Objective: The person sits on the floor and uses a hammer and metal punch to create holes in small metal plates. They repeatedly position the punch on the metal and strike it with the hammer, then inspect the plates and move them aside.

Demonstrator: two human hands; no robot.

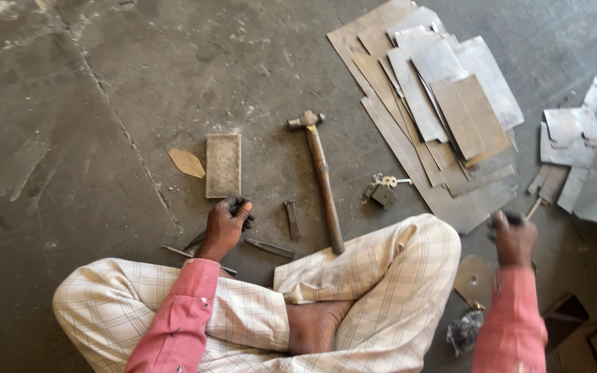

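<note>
I sit cross-legged on a concrete floor in checked trousers and pink sleeves. My left hand [226, 224] rests fisted on the floor just below a rectangular metal block [223, 164], its fingers curled around something small and dark that I cannot make out. My right hand [515, 237] is raised at the right, closed on a dark tool whose thin shaft [535, 207] pokes out toward the sheet pieces. A wooden-handled hammer [321, 173] lies between my hands, head pointing away. Two chisels [291, 220] [269, 248] lie near my left hand.
A pile of cut metal sheets [437, 103] spreads at the upper right, with smaller offcuts [570, 135] further right. A padlock with keys [383, 193] lies beside the pile. A leaf-shaped metal piece [186, 163], a thin rod [174, 250] and a rounded plate [473, 280] lie on the floor.
</note>
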